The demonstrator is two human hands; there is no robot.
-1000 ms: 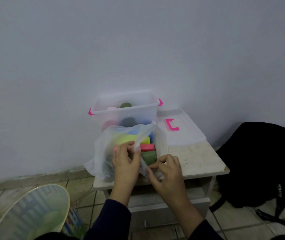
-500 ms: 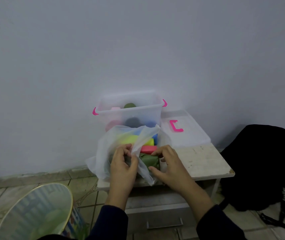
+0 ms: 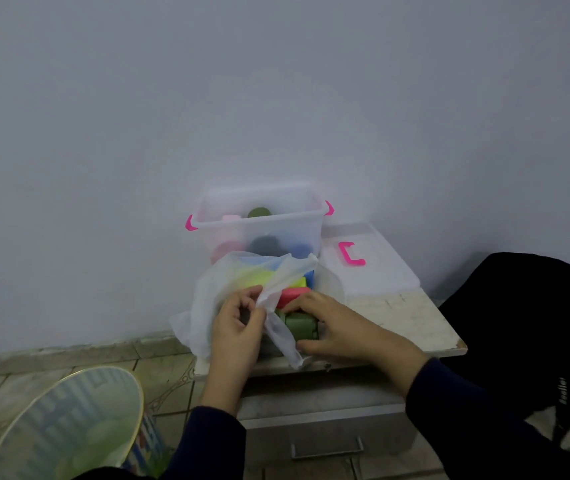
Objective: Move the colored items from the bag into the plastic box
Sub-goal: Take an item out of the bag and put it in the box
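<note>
Right hand has advanced into the bag at the table's front edge, fingers curled on the green item; left hand pinches the bag's rim — extraction step. Next: lift it to the box behind.

Single head-worn view, wide-angle. It looks forward and down from above the near edge of the counter, close in, facing the wall.

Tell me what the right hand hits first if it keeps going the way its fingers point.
Likely the dark green block in the plastic bag: the right hand curls at it already, fingers pointing left. Depth is unclear.
</note>
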